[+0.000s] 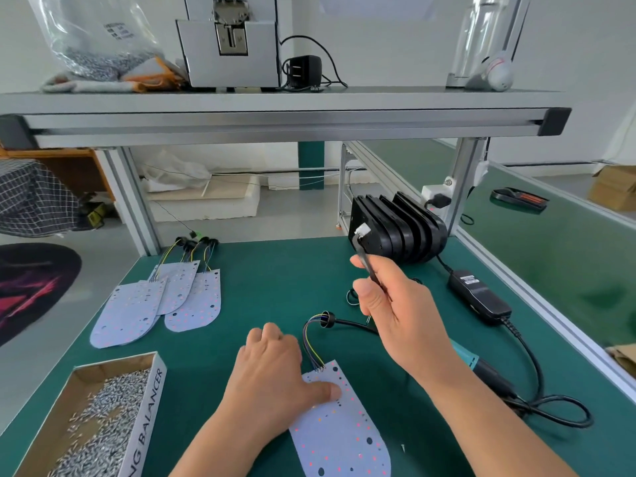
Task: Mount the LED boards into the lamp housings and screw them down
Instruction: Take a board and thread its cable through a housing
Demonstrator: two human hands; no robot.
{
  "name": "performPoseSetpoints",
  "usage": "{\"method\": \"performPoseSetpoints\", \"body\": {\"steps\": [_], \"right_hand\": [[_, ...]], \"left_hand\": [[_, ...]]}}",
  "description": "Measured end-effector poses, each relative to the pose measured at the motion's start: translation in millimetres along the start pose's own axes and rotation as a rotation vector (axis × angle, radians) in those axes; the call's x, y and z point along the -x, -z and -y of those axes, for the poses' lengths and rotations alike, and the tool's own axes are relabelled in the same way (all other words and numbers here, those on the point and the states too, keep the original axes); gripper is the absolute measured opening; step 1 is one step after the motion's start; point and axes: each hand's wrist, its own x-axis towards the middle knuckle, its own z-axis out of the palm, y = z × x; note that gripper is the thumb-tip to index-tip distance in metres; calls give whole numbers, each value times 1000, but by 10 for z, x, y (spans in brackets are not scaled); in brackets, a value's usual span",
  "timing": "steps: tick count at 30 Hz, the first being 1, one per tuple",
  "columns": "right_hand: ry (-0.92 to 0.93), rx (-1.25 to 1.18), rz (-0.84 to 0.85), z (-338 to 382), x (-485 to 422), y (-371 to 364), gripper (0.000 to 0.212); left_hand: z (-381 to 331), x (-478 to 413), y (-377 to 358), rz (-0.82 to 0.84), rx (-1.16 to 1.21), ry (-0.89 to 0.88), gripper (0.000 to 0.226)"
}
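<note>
A white LED board (344, 438) with a coloured wire lead lies on the green mat at the near centre. My left hand (272, 370) rests on its upper left edge, thumb pressed flat on the board and the other fingers curled. My right hand (395, 311) is raised above the mat and grips black tweezers (359, 249), whose tips pinch a small white connector (363, 231). Just behind the connector stands a row of black lamp housings (402, 228) on edge. Several more LED boards (161, 297) lie fanned out at the left.
An open cardboard box of small screws (99, 421) sits at the near left. A teal electric screwdriver (481, 368) with its black cable and power adapter (480, 297) lies at the right. An aluminium shelf (275, 115) overhangs the bench.
</note>
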Motion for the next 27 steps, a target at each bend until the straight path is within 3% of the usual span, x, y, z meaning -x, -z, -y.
{"method": "performPoseSetpoints", "body": {"steps": [6, 11, 13, 17, 19, 23, 27], "right_hand": [[5, -12, 27, -60, -50, 12, 41], [-38, -14, 53, -62, -20, -32, 44], [-11, -23, 66, -40, 4, -81, 42], [83, -68, 51, 10, 39, -143, 40], [108, -121, 27, 23, 55, -150, 37], [-4, -257, -40, -61, 37, -105, 42], [-199, -152, 44, -176, -22, -54, 41]], "left_hand": [[-92, 80, 47, -8, -58, 14, 45], [-172, 153, -86, -116, -89, 36, 81], [-221, 125, -187, -128, -84, 61, 84], [-175, -109, -274, -196, -8, 130, 47], [-96, -215, -292, -231, 153, 135, 28], [48, -316, -281, -386, 837, 147, 28], [101, -307, -111, -580, 1383, 132, 23]]}}
